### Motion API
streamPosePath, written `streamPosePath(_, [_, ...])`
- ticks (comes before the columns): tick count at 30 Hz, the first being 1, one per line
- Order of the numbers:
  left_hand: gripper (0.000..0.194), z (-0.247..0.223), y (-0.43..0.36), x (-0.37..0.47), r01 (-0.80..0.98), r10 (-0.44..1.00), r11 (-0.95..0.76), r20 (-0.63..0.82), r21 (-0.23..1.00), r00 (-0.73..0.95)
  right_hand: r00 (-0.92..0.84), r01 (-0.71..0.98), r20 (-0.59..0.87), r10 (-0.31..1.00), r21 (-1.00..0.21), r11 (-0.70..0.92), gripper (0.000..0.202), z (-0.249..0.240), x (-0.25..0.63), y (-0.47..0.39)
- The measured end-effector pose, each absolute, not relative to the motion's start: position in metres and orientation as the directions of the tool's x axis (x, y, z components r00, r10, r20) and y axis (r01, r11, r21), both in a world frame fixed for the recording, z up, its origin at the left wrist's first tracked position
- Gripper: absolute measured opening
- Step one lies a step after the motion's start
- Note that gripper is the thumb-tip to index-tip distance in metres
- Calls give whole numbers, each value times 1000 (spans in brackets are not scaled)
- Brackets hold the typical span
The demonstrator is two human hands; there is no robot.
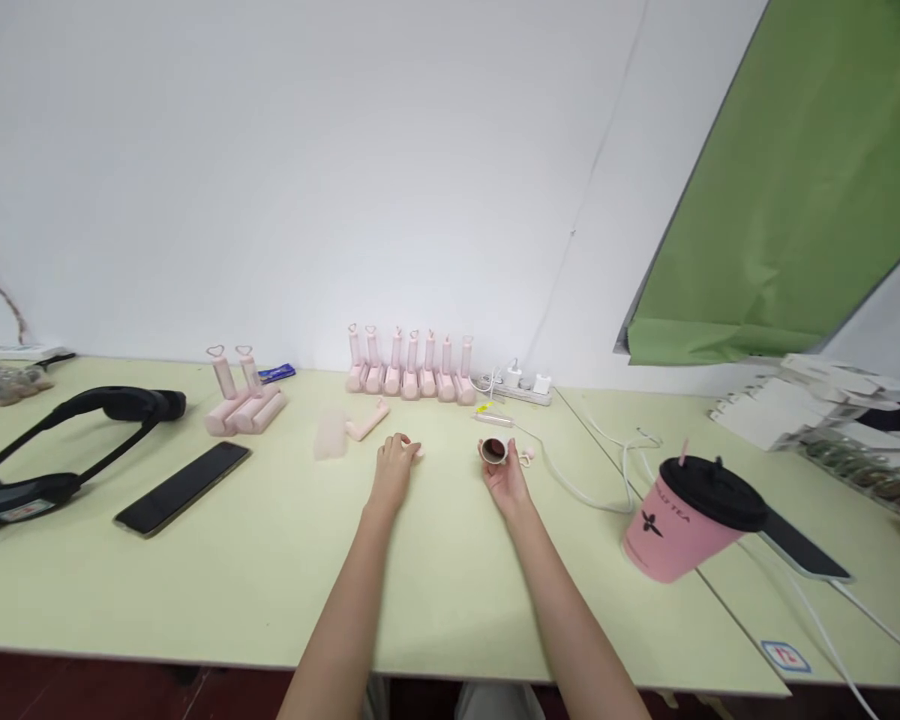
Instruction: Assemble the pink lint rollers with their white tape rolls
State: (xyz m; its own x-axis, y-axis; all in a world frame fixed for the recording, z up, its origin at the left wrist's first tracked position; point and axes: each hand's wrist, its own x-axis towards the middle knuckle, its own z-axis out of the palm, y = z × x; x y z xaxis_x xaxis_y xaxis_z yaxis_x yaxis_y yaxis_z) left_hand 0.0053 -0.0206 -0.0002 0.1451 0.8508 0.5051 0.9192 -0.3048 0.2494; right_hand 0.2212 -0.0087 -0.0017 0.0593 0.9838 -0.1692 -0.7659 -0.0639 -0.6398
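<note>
My right hand (506,482) grips a small round cup-like part (493,451) with a pale rim and a dark reddish inside, its opening facing me. A small pink piece with a heart-shaped loop (526,457) lies beside that hand. My left hand (394,468) rests on the table with curled fingers, and a small pale piece (418,454) shows at its fingertips, its kind too small to make out. Left of it are a pink L-shaped part (367,420) and a translucent pale bag (331,436). A slim pink device (493,419) with a white cable lies beyond my right hand.
Several pink stick-topped devices (411,380) line the wall, and two more (247,408) stand left. A power strip (525,392), black phone (184,488), black headset (67,445), pink drink cup (682,520) and another phone (802,545) lie around. White cables cross the right side.
</note>
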Motion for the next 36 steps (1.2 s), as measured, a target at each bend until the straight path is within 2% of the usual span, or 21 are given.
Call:
streamPosePath(3, [24,-3,-19,8,881,829,-382,525,280,192,65,-821,-189,980,-568,-55,20,0,222,-11])
streamPosePath(7, [14,-10,-14,13,859,852,-406,470,312,232,63,-872,-205,977,-487,-46,21,2,223,-14])
streamPosePath(13, [13,-10,-15,11,812,897,-396,369,429,242,34,-892,-218,975,-447,-69,21,6,221,-16])
streamPosePath(16, [26,-1,-21,19,719,870,-449,445,531,214,31,-890,-227,973,-450,-77,22,8,221,-15])
streamPosePath(19, [48,14,-31,45,531,773,-575,626,622,104,59,-885,-251,966,-461,-66,23,9,219,-13])
streamPosePath(21, [50,26,-38,68,422,681,-687,727,592,89,70,-883,-250,966,-467,-57,23,8,216,-13])
streamPosePath(23, [46,37,-43,87,365,601,-778,775,511,195,65,-880,-215,974,-473,-46,19,6,213,-12])
streamPosePath(26, [44,47,-40,99,361,536,-831,782,422,318,42,-869,-171,984,-492,-48,16,2,209,-10])
streamPosePath(29, [44,46,-32,99,373,518,-843,772,388,369,26,-867,-172,985,-495,-64,16,-1,209,-8])
streamPosePath(36, [42,21,-31,105,436,557,-791,801,430,220,-17,-859,-140,990,-505,-87,16,-3,210,-7])
